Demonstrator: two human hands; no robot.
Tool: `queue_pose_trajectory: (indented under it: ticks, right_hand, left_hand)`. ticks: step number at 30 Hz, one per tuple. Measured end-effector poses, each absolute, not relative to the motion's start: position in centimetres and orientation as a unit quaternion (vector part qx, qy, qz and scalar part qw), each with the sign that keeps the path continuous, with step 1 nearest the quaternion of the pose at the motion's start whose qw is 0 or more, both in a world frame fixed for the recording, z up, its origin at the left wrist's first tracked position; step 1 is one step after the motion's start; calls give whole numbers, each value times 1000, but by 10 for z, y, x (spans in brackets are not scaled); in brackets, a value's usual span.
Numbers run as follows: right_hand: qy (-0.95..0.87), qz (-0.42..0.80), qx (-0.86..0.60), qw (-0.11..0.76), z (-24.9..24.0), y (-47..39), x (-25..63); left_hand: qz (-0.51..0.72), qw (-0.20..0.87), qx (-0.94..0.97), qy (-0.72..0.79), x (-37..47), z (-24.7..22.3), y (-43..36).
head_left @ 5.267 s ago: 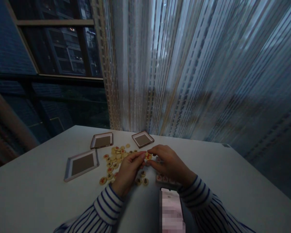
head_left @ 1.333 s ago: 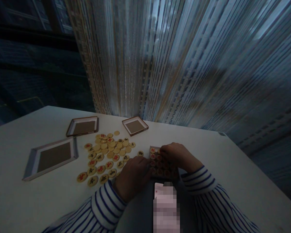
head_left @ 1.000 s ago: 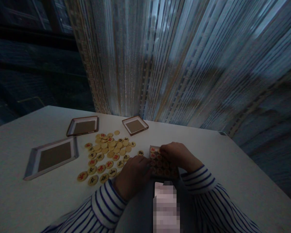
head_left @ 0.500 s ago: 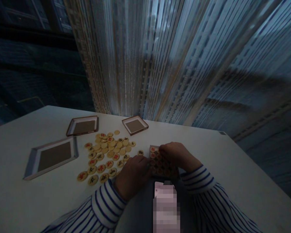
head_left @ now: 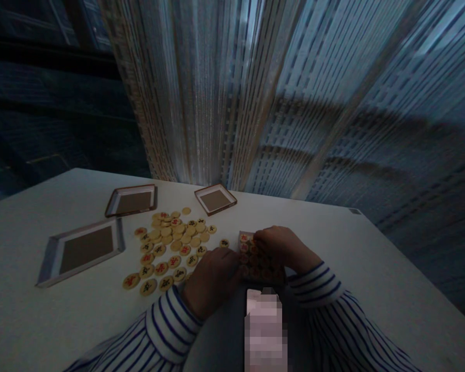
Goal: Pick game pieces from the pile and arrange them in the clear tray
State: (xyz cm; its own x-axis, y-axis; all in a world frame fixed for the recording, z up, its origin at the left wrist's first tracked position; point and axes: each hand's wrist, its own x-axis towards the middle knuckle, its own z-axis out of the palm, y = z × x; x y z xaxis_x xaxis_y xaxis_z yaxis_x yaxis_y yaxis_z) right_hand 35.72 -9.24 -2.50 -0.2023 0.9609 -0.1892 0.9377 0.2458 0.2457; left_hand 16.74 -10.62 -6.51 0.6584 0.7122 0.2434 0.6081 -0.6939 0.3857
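A small shallow box stands in front of me, holding rows of round Chinese chess pieces with red characters. My left hand is closed against the box's left side, its fingers curled and its fingertips mostly hidden. Over the far right part of the box, my right hand bends down with closed fingers at the pieces. What lies between those fingertips is hidden. A loose piece with a black character lies just left of the box. Many more pieces are scattered and heaped further left.
Three shallow trays or lids stand on the white table: a large grey one, a brown-edged one behind it, and a smaller one at the back. A phone, partly pixelated, lies nearest me. String curtains hang beyond the table.
The view has shifted very slightly. Both hands stay at the box almost as before, and the scattered pieces have not moved.
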Motion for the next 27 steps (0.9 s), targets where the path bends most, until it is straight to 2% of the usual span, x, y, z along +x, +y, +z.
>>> queue_pose_trajectory:
  ticks: [27]
  right_hand:
    - [780, 38, 610, 134, -26, -92, 361]
  left_hand:
    - [188, 136, 902, 365, 167, -67, -105]
